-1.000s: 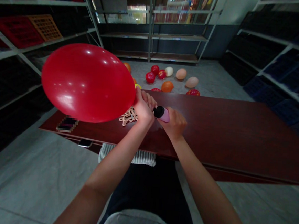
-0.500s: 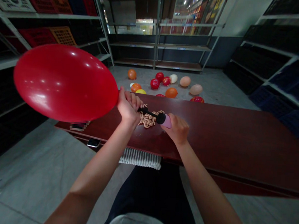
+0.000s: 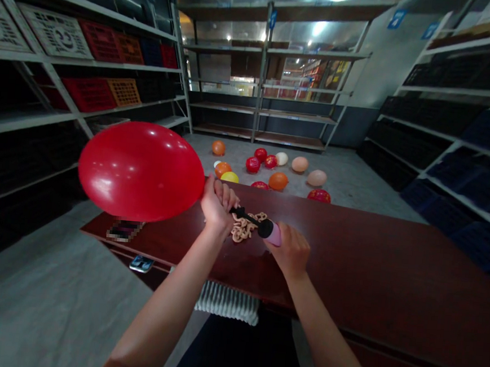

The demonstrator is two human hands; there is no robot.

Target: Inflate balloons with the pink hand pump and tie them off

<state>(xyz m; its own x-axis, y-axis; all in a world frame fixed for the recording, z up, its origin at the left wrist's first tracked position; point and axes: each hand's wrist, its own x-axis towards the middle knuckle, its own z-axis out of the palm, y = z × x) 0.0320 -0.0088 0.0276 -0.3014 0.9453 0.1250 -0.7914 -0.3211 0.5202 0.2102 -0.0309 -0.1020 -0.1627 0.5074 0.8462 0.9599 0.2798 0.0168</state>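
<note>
A large inflated red balloon [image 3: 141,171] hangs to the left above the dark red table [image 3: 369,272]. My left hand [image 3: 218,203] is closed around its neck and the black nozzle of a hand pump. My right hand [image 3: 293,252] grips the pink pump body [image 3: 271,233], whose black end points at the left hand. Under the pump lies a pile of pale uninflated balloons [image 3: 245,227] on the table.
Several inflated balloons [image 3: 271,171] in red, orange, yellow and cream lie on the floor beyond the table. Metal shelving with crates lines both sides and the back. A phone [image 3: 141,263] sits on a ledge under the table's left end; a white ribbed cloth [image 3: 227,302] hangs at the near edge.
The pump has been drawn out, so my hands are further apart than a second ago. The view has tilted up, and the balloon sits lower and nearer the centre.
</note>
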